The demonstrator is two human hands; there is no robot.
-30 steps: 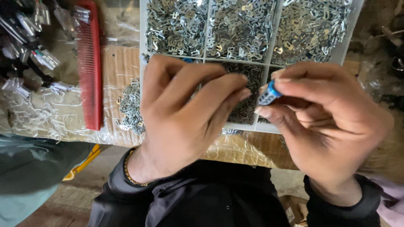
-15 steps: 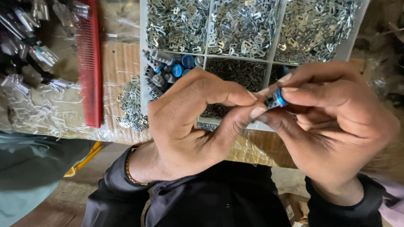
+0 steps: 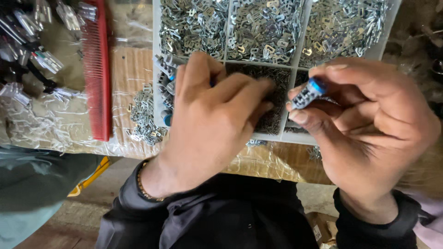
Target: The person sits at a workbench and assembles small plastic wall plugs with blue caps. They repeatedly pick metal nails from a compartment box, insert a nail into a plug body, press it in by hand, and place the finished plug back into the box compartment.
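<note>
My right hand (image 3: 369, 124) pinches a small cylindrical part (image 3: 308, 93) with a blue cap and a grey slotted body between thumb and fingers, held just above the tray's near edge. My left hand (image 3: 212, 120) reaches palm down into the white compartment tray (image 3: 157, 69), its fingertips resting in the middle front compartment of tiny dark metal pieces (image 3: 277, 97). The fingers are bent together over the pieces; what they pinch is hidden. More blue-capped parts (image 3: 166, 83) lie in the front left compartment, partly covered by this hand.
The tray's back compartments hold several shiny metal clips (image 3: 263, 27). A red comb (image 3: 98, 69) lies left of the tray beside a loose heap of clips (image 3: 143, 115). Bagged parts (image 3: 32, 50) sit at the far left. Plastic-wrapped cardboard (image 3: 267, 163) covers the table edge.
My left hand has moved away from the part in my right hand and gone down into the compartment of tiny dark pieces. The right hand still holds the blue-capped part, slightly turned.
</note>
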